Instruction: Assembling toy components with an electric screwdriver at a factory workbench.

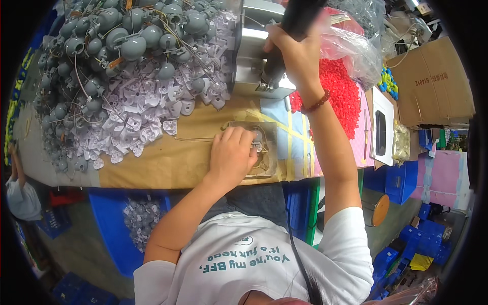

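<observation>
My left hand (231, 155) is closed over a small grey plastic part (257, 138) at a clear, flat block (272, 157) near the table's front edge. Its curled fingers cover most of that part. A thin wire (193, 139) runs left from under this hand. Farther off and to the right, my right hand (300, 58) is wrapped round a black power screwdriver (300, 18), whose upper end is blurred. The driver's lower end points down at a silver metal box (250, 56); its tip is hard to make out.
Grey round parts with wires (134, 40) and white plastic pieces (147, 101) are heaped at the left. Small red pieces (340, 101) lie at the right beside clear plastic bags (361, 56). A black phone-like slab (380, 133) and a cardboard box (432, 84) stand farther right.
</observation>
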A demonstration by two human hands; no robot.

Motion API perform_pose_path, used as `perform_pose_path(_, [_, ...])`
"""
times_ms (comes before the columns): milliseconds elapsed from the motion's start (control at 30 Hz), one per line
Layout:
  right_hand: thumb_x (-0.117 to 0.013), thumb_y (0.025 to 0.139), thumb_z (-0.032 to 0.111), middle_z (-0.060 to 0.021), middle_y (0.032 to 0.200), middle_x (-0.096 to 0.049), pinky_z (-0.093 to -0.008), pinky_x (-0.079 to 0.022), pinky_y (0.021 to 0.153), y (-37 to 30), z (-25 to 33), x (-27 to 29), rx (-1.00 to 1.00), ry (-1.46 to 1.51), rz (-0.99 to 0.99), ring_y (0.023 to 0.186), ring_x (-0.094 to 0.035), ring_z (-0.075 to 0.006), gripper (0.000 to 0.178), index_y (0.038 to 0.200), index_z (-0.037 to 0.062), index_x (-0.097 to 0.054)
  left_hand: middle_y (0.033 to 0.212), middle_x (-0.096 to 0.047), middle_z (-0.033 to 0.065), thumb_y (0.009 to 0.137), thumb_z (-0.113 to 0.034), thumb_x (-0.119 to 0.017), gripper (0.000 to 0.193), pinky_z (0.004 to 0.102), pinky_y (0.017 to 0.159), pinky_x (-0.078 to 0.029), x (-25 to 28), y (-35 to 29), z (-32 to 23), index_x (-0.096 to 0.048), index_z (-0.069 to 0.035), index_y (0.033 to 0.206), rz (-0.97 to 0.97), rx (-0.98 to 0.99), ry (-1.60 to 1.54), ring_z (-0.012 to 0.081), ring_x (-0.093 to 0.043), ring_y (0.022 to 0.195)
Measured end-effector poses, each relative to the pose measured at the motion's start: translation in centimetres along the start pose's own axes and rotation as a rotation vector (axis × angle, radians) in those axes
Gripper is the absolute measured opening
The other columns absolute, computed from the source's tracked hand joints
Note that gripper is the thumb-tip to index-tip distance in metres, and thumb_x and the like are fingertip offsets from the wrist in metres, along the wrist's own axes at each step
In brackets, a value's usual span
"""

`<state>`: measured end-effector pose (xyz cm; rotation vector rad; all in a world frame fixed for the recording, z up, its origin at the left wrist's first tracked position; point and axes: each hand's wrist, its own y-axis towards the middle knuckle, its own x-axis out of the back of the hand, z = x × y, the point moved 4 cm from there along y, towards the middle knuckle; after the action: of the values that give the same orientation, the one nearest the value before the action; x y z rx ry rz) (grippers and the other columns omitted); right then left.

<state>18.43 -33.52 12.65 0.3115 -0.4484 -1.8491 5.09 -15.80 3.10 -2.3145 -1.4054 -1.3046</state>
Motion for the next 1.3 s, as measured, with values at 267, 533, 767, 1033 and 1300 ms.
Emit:
perform_pose_path(267, [-0.066,0.081,-0.007,-0.0053,0.074,-0.062,-0.0283,-0.051,0.059,-9.6,3.9,-0.2,-0.158,0.103,0.157,0.062,-0.061,-0.0141,0.033,0.112,-0.0055,-0.056,0.095,-0.059,0.0081,0.074,-0.011,-0.074,0.033,0.0445,0.08,-0.045,-0.2,0.0,0.1,-0.061,-0.006,0.104,-0.047,-0.026,0.018,0.0302,-0.057,0.095])
perform_pose_path(533, [-0.061,0.084,-0.011,-0.0093,0.08,-0.062,-0.0285,-0.052,0.061,-12.9,3.5,0.2,-0.104,0.1,0.22,0.067,-0.062,-0.0154,0.015,0.096,-0.004,-0.055,0.095,-0.057,0.0075,0.074,-0.013,-0.075,0.033,0.045,0.079,-0.044,-0.4,-0.1,0.3,-0.057,-0.006,0.101,-0.104,-0.061,0.029,0.0307,-0.056,0.095])
perform_pose_path(767, [-0.062,0.085,-0.009,-0.0104,0.081,-0.062,-0.0286,-0.052,0.062,-13.8,3.6,0.2,-0.086,0.085,0.218,0.068,-0.062,-0.0162,0.019,0.101,-0.0033,-0.053,0.097,-0.056,0.0082,0.072,-0.012,-0.075,0.039,0.0453,0.079,-0.044,-0.3,-0.2,0.3,-0.056,-0.006,0.106,-0.1,-0.063,0.014,0.0322,-0.055,0.095])
perform_pose_path(1033, [-0.071,0.077,-0.009,-0.0055,0.093,-0.06,-0.0324,-0.049,0.081,-16.8,1.2,0.8,-0.14,0.136,0.261,0.085,-0.059,-0.0183,0.02,0.095,-0.001,-0.064,0.097,-0.057,0.0062,0.07,-0.011,-0.073,0.04,0.043,0.081,-0.043,0.2,-0.2,0.3,-0.056,-0.013,0.106,-0.039,-0.029,-0.02,0.0284,-0.056,0.098])
perform_pose_path(1300, [-0.054,0.09,-0.001,-0.0082,0.099,-0.053,-0.0324,-0.047,0.086,-19.2,-1.4,1.1,0.25,-0.548,0.508,0.086,-0.055,-0.0136,0.027,0.116,0.0014,-0.047,0.101,-0.058,0.0066,0.072,-0.01,-0.073,0.042,0.0444,0.083,-0.043,0.1,-0.4,0.3,-0.056,-0.014,0.11,-0.028,-0.008,-0.024,0.0285,-0.057,0.102])
